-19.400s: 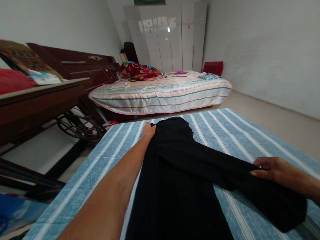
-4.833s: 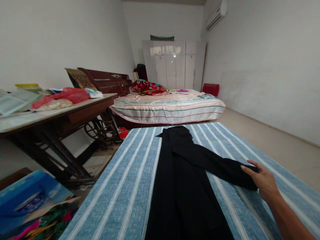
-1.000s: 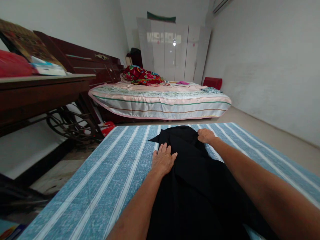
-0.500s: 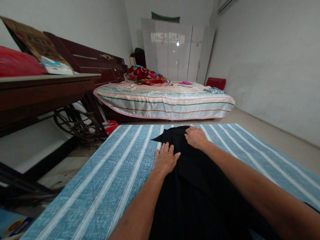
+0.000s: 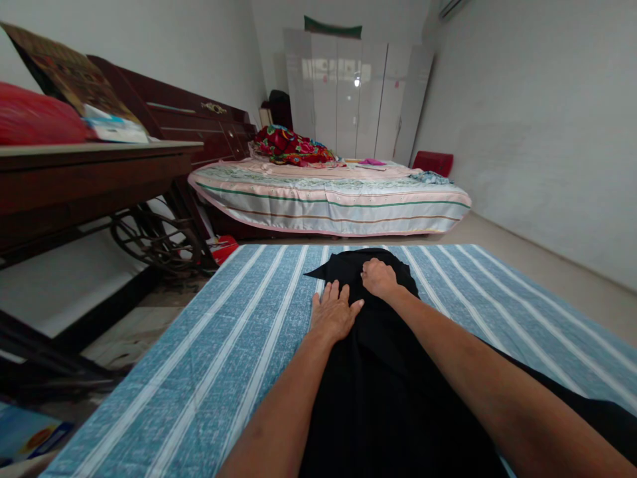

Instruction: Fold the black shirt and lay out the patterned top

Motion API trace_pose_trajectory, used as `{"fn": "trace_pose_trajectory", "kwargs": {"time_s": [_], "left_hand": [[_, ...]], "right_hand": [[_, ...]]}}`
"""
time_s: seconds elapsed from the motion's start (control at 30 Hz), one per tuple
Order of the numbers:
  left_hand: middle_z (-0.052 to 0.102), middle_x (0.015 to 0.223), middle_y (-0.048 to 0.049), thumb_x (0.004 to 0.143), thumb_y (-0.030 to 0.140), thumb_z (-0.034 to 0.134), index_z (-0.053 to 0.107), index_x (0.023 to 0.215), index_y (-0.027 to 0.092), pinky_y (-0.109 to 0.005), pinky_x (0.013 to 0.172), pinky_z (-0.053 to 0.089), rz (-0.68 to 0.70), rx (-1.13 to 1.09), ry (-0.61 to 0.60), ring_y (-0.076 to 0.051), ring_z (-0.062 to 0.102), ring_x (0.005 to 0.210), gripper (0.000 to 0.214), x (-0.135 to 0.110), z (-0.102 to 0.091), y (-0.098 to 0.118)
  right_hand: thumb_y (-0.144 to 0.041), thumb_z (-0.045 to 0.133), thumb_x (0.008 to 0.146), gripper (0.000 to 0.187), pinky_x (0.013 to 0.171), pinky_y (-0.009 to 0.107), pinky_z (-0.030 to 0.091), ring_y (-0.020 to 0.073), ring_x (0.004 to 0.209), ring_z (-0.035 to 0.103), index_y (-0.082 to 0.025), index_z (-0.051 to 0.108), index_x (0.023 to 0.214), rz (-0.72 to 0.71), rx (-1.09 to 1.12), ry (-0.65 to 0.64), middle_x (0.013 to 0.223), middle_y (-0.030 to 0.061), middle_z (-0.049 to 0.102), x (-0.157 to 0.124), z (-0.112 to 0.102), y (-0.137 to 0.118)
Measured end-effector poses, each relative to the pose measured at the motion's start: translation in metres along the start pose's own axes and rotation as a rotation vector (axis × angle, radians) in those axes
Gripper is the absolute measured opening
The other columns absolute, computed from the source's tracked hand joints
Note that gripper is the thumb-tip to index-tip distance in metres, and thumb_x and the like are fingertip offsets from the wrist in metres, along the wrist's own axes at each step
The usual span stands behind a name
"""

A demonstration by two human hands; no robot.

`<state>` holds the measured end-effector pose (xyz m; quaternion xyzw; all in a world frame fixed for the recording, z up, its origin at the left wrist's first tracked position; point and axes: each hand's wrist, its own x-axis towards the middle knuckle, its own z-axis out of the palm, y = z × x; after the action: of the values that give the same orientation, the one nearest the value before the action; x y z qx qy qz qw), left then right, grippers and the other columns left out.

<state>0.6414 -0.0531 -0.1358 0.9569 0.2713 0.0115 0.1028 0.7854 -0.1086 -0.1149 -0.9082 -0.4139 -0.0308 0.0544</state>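
The L hand (image 5: 334, 313) lies palm down, fingers spread wide, on the L edge of a black shirt (image 5: 378, 378). It presses flat & has no grip on the cloth. The R hand (image 5: 381, 277) is just ahead & to the R, touching the shirt near its far end. Its fingers curl in, almost a fist; can't tell if it pinches any cloth b/c the tips are hidden.

The shirt is on a blue sheet (image 5: 249, 318) w/ white stripes. It runs from near the far edge of the sheet back toward the person. A pointy black tip (image 5: 317, 272) sticks out on the L, by the far end. A dark part of the shirt goes out past the R arm to the R side of the view.

Past the sheet is a bed (image 5: 328, 214) w/ a pale striped cover & a red flowery blanket (image 5: 293, 146) on top, plus a brown headboard (image 5: 169, 119) at its L. Behind is a shiny wardrobe (image 5: 348, 99). On the L, a brown counter (image 5: 99, 159) holds a red bag (image 5: 37, 116) & a white-blue pack (image 5: 114, 126); an iron wheel (image 5: 149, 242) is under it.
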Motion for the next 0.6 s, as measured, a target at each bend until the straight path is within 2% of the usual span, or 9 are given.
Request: {"fn": "trace_pose_trajectory", "kwargs": {"time_s": [0.17, 0.3, 0.43, 0.5, 0.6], "left_hand": [[0.019, 0.153, -0.0122, 0.09, 0.057, 0.017, 0.031, 0.141, 0.018, -0.054, 0.109, 0.016, -0.002, -0.008, 0.003, -0.028, 0.015, 0.14, 0.067, 0.001, -0.001, -0.001], [0.024, 0.151, -0.0114, 0.091, 0.053, 0.014, 0.035, 0.139, 0.018, -0.052, 0.109, 0.019, 0.004, 0.002, 0.04, -0.026, 0.019, 0.139, 0.063, 0.004, 0.001, -0.005], [0.024, 0.151, -0.011, 0.092, 0.05, 0.017, 0.034, 0.139, 0.018, -0.052, 0.109, 0.018, 0.004, 0.016, 0.056, -0.026, 0.019, 0.139, 0.059, 0.005, 0.003, -0.005], [0.024, 0.151, -0.012, 0.093, 0.048, 0.02, 0.034, 0.139, 0.017, -0.054, 0.108, 0.018, 0.001, 0.023, 0.056, -0.027, 0.019, 0.139, 0.058, 0.005, 0.003, -0.004], [0.029, 0.149, -0.0142, 0.093, 0.047, 0.024, 0.037, 0.137, 0.015, -0.055, 0.106, 0.023, -0.001, 0.027, 0.046, -0.029, 0.025, 0.137, 0.056, 0.006, -0.002, -0.003]], "right_hand": [[-0.033, 0.042, 0.093, 0.025, 0.081, 0.031, 0.043, 0.0208, 0.098, 0.057, -0.019, 0.062, 0.097, -0.04, 0.026, 0.082, 0.105, 0.0085, 0.06, -0.028, -0.025, 0.012], [-0.03, 0.048, 0.088, 0.017, 0.08, 0.025, 0.041, 0.0173, 0.092, 0.059, -0.021, 0.063, 0.093, -0.078, 0.041, 0.096, 0.098, 0.0042, 0.062, -0.082, -0.044, 0.049], [-0.027, 0.044, 0.087, 0.022, 0.079, 0.028, 0.044, 0.0188, 0.088, 0.061, -0.02, 0.064, 0.095, -0.044, 0.046, 0.101, 0.1, 0.006, 0.063, -0.157, -0.045, 0.111], [-0.034, 0.039, 0.088, 0.031, 0.079, 0.033, 0.045, 0.0219, 0.087, 0.062, -0.019, 0.064, 0.096, 0.009, 0.022, 0.127, 0.1, 0.0083, 0.064, -0.2, -0.039, 0.149], [-0.051, 0.039, 0.085, 0.046, 0.079, 0.04, 0.047, 0.0277, 0.089, 0.063, -0.016, 0.065, 0.102, 0.175, -0.011, 0.189, 0.104, 0.0133, 0.064, -0.266, -0.021, 0.213]]}}
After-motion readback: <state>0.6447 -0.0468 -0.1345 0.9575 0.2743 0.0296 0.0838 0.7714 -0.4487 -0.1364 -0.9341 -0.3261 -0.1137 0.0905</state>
